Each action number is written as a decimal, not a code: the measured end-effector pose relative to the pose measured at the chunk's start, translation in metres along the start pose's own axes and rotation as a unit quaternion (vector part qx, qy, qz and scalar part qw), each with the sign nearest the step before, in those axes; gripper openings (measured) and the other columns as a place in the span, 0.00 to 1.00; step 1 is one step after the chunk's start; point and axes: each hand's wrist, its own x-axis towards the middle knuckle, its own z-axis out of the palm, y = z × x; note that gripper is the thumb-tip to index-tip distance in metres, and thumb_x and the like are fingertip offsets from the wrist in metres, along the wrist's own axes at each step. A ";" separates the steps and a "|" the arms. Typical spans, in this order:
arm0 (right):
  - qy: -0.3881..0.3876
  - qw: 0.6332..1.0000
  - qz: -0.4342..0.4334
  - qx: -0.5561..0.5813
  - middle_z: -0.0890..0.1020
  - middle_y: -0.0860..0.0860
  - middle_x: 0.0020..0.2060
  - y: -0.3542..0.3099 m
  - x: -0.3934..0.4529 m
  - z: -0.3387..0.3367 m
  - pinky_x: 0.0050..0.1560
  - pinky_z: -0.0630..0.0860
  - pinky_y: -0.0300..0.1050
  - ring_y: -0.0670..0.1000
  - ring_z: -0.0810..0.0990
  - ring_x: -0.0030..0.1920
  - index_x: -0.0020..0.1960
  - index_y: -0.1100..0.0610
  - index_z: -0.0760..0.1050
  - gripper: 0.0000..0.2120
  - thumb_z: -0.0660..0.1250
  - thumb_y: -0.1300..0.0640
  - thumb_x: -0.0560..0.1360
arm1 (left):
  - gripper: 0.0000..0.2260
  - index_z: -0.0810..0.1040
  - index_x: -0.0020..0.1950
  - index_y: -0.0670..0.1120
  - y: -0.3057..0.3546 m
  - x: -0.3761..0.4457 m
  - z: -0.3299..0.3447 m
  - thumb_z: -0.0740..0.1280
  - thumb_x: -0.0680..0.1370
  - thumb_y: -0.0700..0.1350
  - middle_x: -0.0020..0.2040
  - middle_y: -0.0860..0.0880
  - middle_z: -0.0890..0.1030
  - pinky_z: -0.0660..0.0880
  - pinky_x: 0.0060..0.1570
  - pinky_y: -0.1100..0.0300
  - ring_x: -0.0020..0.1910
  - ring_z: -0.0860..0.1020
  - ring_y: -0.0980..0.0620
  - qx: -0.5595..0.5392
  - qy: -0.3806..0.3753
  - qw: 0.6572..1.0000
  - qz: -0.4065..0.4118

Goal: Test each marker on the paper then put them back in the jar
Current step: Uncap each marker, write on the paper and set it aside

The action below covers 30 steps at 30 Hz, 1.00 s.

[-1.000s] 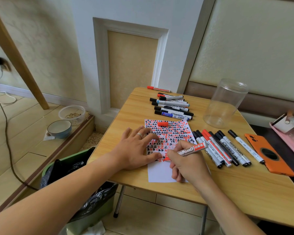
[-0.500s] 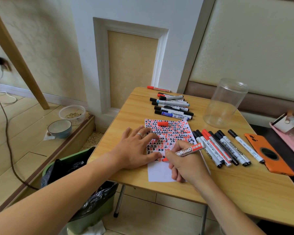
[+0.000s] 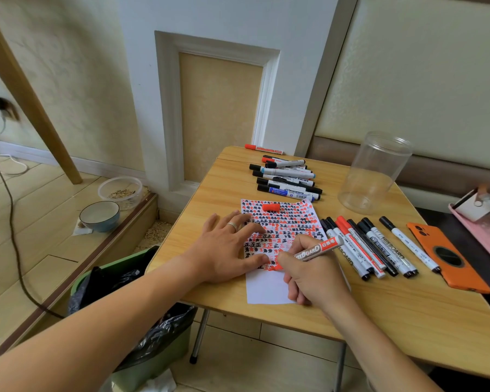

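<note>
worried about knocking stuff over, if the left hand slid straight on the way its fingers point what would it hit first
Probably the loose red marker cap lying on the scribble-covered white paper. The left hand lies flat, fingers aimed up-right across the sheet; depth is hard to judge.

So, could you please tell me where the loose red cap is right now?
In the head view, the red cap lies on the paper near its far edge, just in front of the far marker pile, beyond the left hand.

One white paper sheet crowded with red and black marks, one loose red cap, one clear plastic jar, one orange phone. Seven capped markers right, roughly eight markers in the far pile.
</note>
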 end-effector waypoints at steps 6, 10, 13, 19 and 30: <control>-0.003 0.999 -0.004 0.039 0.80 0.59 0.28 0.001 0.004 -0.004 0.21 0.66 0.39 0.54 0.75 0.21 0.41 0.60 0.71 0.10 0.70 0.59 0.79 | 0.32 0.59 0.76 0.66 0.000 0.000 0.000 0.48 0.74 0.77 0.82 0.53 0.55 0.41 0.78 0.39 0.82 0.47 0.52 -0.004 -0.001 1.000 0.000; 0.031 0.996 -0.044 0.076 0.79 0.58 0.28 0.002 0.017 -0.018 0.21 0.67 0.41 0.56 0.76 0.22 0.43 0.63 0.70 0.11 0.69 0.60 0.80 | 0.28 0.61 0.75 0.66 -0.001 0.002 -0.002 0.55 0.77 0.73 0.82 0.54 0.56 0.40 0.78 0.39 0.82 0.48 0.52 -0.027 0.003 1.000 0.003; 0.040 0.994 -0.048 0.085 0.79 0.57 0.28 0.006 0.023 -0.019 0.21 0.68 0.42 0.56 0.76 0.23 0.43 0.62 0.71 0.12 0.70 0.59 0.80 | 0.27 0.65 0.72 0.66 -0.001 0.002 -0.004 0.57 0.75 0.74 0.81 0.53 0.57 0.40 0.78 0.40 0.82 0.50 0.51 -0.064 0.011 0.998 -0.009; 0.035 0.995 -0.032 0.087 0.79 0.57 0.29 0.017 0.025 -0.017 0.24 0.67 0.44 0.57 0.76 0.25 0.42 0.58 0.72 0.12 0.71 0.55 0.80 | 0.24 0.74 0.66 0.57 0.012 0.017 -0.006 0.57 0.77 0.69 0.77 0.52 0.64 0.45 0.77 0.48 0.77 0.61 0.50 -0.092 0.109 0.989 -0.042; 0.029 0.994 -0.038 0.094 0.80 0.58 0.29 0.020 0.024 -0.017 0.23 0.66 0.40 0.56 0.75 0.25 0.41 0.58 0.73 0.12 0.71 0.55 0.80 | 0.21 0.66 0.78 0.54 0.020 0.068 0.002 0.58 0.85 0.54 0.79 0.52 0.67 0.53 0.77 0.43 0.78 0.63 0.50 -0.045 0.144 0.986 -0.068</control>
